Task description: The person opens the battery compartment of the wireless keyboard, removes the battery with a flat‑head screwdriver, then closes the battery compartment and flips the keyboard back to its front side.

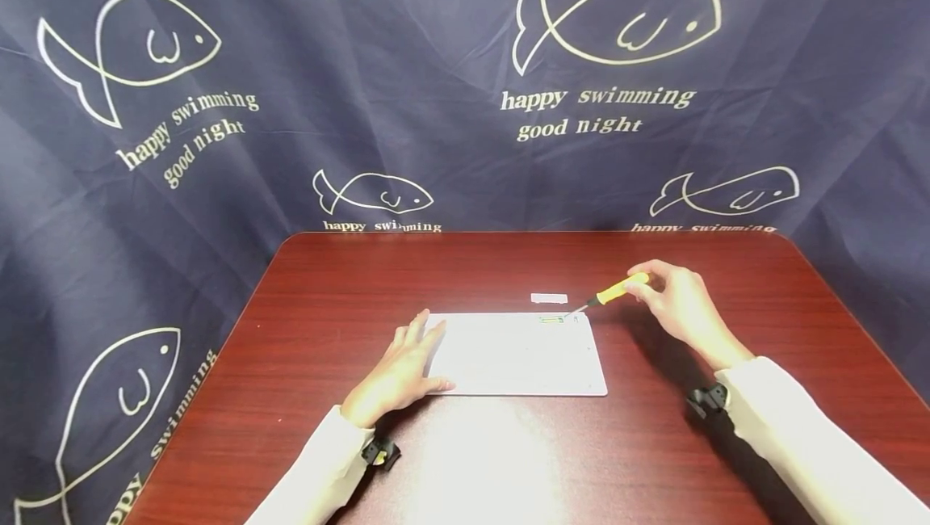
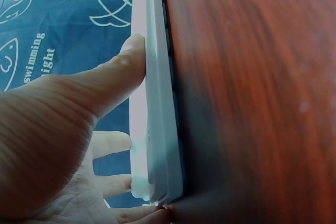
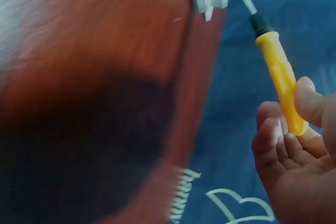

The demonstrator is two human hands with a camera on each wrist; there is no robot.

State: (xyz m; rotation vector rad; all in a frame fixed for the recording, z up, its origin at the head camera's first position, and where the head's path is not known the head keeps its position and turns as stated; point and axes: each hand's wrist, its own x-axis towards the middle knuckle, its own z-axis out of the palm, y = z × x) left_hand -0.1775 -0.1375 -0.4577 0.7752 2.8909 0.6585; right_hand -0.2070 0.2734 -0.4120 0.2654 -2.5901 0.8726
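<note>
A flat white keyboard (image 1: 508,355) lies face down, with dark keys (image 2: 176,98) along its underside in the left wrist view. My left hand (image 1: 400,367) rests spread on its left end, thumb near the front edge and fingers towards the back. Between thumb and fingertips, my right hand (image 1: 676,299) holds a yellow-handled screwdriver (image 1: 617,289) by the handle's end. Its metal shaft slants down to the uncovered battery slot (image 1: 551,320) at the keyboard's back right, where something green and yellow shows. Close behind lies a small white battery cover (image 1: 548,298).
The reddish-brown wooden table (image 1: 327,291) reaches back to a dark blue curtain (image 1: 465,105) printed with fish and lettering. Black wrist cameras sit at both white sleeves (image 1: 806,420). Bright glare lies on the tabletop in front of the keyboard.
</note>
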